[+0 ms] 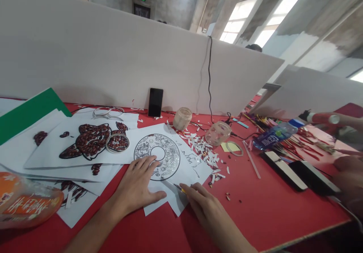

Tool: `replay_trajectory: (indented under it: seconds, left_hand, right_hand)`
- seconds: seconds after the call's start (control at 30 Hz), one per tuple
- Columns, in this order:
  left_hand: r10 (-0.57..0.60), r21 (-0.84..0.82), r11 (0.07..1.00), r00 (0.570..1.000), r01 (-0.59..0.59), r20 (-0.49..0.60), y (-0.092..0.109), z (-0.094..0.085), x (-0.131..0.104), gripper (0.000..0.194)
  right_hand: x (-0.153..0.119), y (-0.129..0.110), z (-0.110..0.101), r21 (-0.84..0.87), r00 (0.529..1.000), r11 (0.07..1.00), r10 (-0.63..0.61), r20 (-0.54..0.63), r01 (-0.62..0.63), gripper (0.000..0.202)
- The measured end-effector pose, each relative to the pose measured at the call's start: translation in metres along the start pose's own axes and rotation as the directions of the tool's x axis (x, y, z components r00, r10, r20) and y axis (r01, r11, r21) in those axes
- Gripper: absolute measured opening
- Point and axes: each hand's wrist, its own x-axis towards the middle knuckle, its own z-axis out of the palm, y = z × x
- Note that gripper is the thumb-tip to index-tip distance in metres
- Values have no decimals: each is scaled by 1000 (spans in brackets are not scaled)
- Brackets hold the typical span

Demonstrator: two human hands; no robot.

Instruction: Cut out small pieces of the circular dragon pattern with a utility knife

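A sheet of white paper (pixel 176 177) printed with a black ring-shaped pattern (pixel 172 147) lies on the red table. My left hand (pixel 138 185) rests flat on its lower left part, fingers spread and the fingertips over the ring's inner edge. At the sheet's lower edge, my right hand (pixel 200 200) is closed around a slim craft knife (pixel 182 189) with a yellow part near its grip. Its thin tip points up and left towards the ring; whether it touches the paper I cannot tell. My palm hides most of the handle.
On the left are sheets with dark red beans (pixel 93 139), a tape roll (pixel 117 143) and an orange-labelled container (pixel 28 202). A phone (pixel 155 102) leans on the white partition. Paper scraps (pixel 204 151), jars (pixel 182 118) and a bottle (pixel 278 134) lie beyond. Another person's hand (pixel 350 121) is at right.
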Motion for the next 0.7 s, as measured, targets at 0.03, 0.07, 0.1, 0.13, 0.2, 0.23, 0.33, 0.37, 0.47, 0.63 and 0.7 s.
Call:
replay_trajectory:
  seconds: [0.03,0.07,0.1,0.13,0.2,0.23,0.33,0.37,0.47,0.63,0.7]
  left_hand:
    - [0,0,1000,1000,0,1,0,0,0,75]
    - [-1,1,1000,1000,1,1,0,0,0,75]
    - [-3,1,1000,1000,3,3,0,0,0,75]
    - [-6,2,1000,1000,6,5,0,0,0,75]
    - [-6,-1,1000,1000,6,10,0,-1,0,75]
    - [-2,-6,1000,1000,2,10,0,-2,0,75]
    - [6,-34,999,1000,-6,-5,0,-5,1,58]
    - [2,-47,999,1000,-3,-13,1,-6,1,50]
    - [-26,-76,997,999,23,-33,3,-7,3,37]
    - [-94,-95,992,994,88,-59,9,-5,8,37]
    - [-110,-99,990,992,104,-59,11,-5,9,37]
  right_hand:
    - [2,-1,-4,61,999,998,18,28,-20,39]
    - [5,-1,-7,117,998,992,35,57,-42,37]
    - [6,-1,-9,156,995,985,55,79,-67,37]
    - [7,-1,-9,166,994,982,81,77,-93,36]
    - [6,1,-6,136,992,984,103,69,-112,36]
    - [4,3,-2,100,994,991,84,70,-91,36]
    - [-6,12,12,-97,997,993,-72,25,74,43]
    - [-9,15,15,-173,992,977,-128,1,126,47]
    - [-13,20,16,-313,969,927,-238,-58,209,49]
    - [19,2,1,-190,985,970,-163,-52,150,29]
    - [41,-9,3,-143,993,983,-117,-25,112,23]
